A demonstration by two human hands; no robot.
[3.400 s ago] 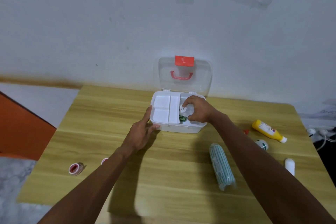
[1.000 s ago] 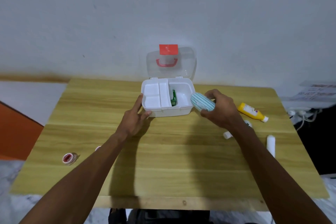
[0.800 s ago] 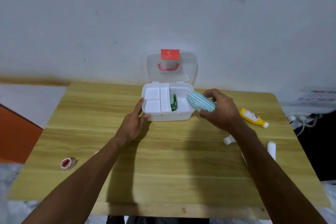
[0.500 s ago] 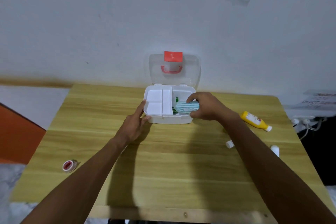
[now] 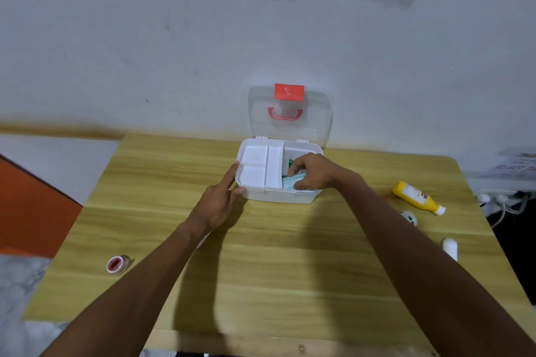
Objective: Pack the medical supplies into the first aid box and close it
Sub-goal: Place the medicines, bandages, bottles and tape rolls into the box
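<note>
A white first aid box [image 5: 275, 196] stands open at the table's far middle, its clear lid [image 5: 316, 113] with a red latch and handle upright against the wall. A white divided tray [image 5: 259, 166] covers the box's left half. My right hand [image 5: 311, 172] is inside the right half, fingers pressed on a teal striped roll [image 5: 288, 182] lying there beside a green item [image 5: 291, 163]. My left hand [image 5: 219, 203] rests flat against the box's left front corner, fingers spread.
On the wooden table [image 5: 261, 269], a yellow bottle [image 5: 416, 197] lies at the right, with a small round white-green item [image 5: 409, 217] and a white bottle [image 5: 450, 248] nearer me. A red-and-white tape roll [image 5: 116, 264] sits at the left. Cables hang off the right edge.
My right hand carried the teal striped roll from beside the box into its right half and lowered it inside. The left hand stayed on the box's corner.
</note>
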